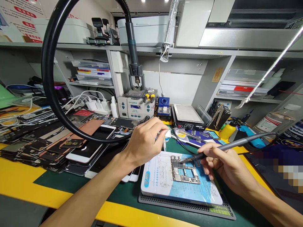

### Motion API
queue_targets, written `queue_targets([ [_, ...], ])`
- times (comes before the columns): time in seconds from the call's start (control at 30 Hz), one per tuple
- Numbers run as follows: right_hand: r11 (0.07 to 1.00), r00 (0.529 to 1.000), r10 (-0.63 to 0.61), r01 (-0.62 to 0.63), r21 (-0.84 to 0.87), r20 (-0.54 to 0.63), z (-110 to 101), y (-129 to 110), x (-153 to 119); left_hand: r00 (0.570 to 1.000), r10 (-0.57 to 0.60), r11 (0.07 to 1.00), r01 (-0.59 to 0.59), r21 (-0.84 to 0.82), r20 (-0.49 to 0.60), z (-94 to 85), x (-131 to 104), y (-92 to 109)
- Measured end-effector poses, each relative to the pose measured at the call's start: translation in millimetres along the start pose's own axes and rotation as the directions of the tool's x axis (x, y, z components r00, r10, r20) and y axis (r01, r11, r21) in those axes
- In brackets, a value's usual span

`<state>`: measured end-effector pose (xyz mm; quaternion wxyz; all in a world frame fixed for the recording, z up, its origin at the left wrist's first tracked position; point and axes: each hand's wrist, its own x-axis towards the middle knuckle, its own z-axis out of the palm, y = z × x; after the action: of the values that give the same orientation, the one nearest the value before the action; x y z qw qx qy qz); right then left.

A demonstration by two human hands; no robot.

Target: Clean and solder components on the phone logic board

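My right hand (221,162) grips a soldering iron (239,142) like a pen. Its tip meets, or hovers just over, the upper part of a phone circuit board (186,170). That board lies flat on a white and blue box (161,190), which rests on a grey perforated mat (189,208). To the left, my left hand (148,142) is raised above the box's back left corner, thumb and fingers pinched together. Something small and white shows by those fingertips, but I cannot make out whether they hold it.
Stacked phones and screens (54,142) crowd the left side. A thick black hose (48,78) loops over them to a hot-air station (137,105). Behind the box stand a heating plate (188,115) and a blue iron stand (163,108). Bottles, including a yellow one (227,130), stand right.
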<state>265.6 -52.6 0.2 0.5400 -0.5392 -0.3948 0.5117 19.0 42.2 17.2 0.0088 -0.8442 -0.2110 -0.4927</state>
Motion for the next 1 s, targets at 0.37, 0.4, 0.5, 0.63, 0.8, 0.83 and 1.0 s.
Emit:
queue_targets([
  [0.37,1.000,1.000,0.013,-0.013,0.005,-0.010,0.4,0.1,1.2,0.999,0.028,0.999,-0.028,-0.023,-0.035,-1.9,1.0,2.4],
  [0.4,1.000,1.000,0.015,-0.015,0.007,-0.006,0.1,0.3,1.1,0.999,0.033,0.999,-0.033,-0.023,-0.018,-2.0,1.2,2.5],
  [0.5,1.000,1.000,0.013,-0.013,0.018,0.001,-1.0,1.0,0.7,0.997,0.050,0.999,-0.049,-0.022,0.055,-2.1,0.9,2.6],
  [0.63,0.999,1.000,-0.002,0.002,0.047,0.005,-0.8,-0.1,1.1,0.986,0.077,0.997,-0.074,-0.029,0.151,-1.1,-0.7,2.8],
  [0.8,0.995,0.998,-0.060,0.061,0.073,-0.010,-0.2,-1.5,1.5,0.974,0.097,0.995,-0.097,-0.012,0.202,0.6,-1.9,4.2],
  [0.83,0.994,0.996,-0.086,0.087,0.063,-0.021,-0.4,-1.2,1.0,0.974,0.102,0.995,-0.103,-0.006,0.201,0.9,-2.1,4.7],
  [1.0,0.947,0.951,-0.310,0.306,-0.096,-0.023,0.1,2.8,-4.2,0.973,0.141,0.988,-0.151,0.042,0.183,2.5,-2.8,9.1],
])
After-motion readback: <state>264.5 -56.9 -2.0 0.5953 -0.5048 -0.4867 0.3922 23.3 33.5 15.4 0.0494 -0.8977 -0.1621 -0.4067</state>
